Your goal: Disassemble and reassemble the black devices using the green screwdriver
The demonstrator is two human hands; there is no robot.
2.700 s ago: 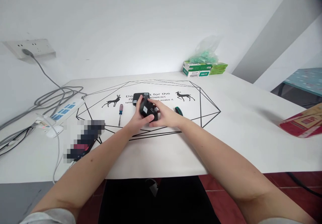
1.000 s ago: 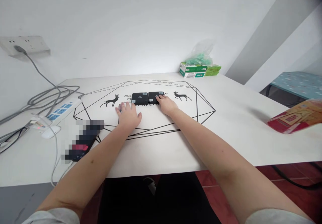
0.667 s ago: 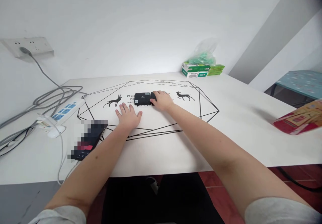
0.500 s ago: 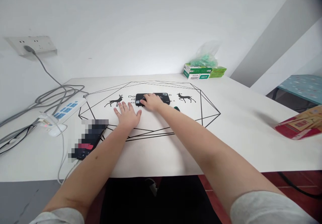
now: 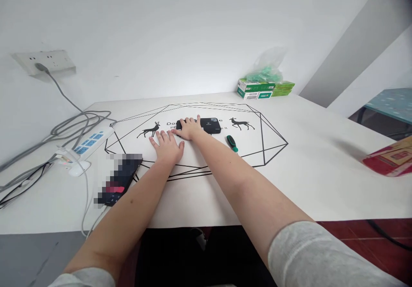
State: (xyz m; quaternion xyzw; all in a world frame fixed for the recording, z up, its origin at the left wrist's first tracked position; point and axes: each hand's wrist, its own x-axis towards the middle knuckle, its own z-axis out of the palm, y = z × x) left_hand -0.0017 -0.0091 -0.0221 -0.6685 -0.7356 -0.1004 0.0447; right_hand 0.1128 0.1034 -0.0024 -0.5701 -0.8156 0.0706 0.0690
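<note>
A flat black device (image 5: pixel 213 126) with rounded corners and small labels lies on the white table, over the printed lettering. My right hand (image 5: pixel 189 129) rests on its left part, palm down with fingers spread, covering that end. My left hand (image 5: pixel 168 148) lies flat on the table just to the left and nearer to me, fingers apart, with nothing in it. To the right of my right wrist is a screwdriver (image 5: pixel 231 142) with a green and black handle; part of its shaft is hidden by my forearm.
A phone (image 5: pixel 124 179), partly blurred out, lies left of my left forearm with a cable attached. Behind it are a power strip (image 5: pixel 93 143) and coiled grey cables (image 5: pixel 72 126). Green and white boxes (image 5: pixel 255 90) with a plastic bag stand by the wall. A red package (image 5: pixel 389 158) sits far right.
My right hand has shifted left on the black device and its fingers have spread wider. My right forearm has moved left, uncovering more of the screwdriver. My left hand stays flat.
</note>
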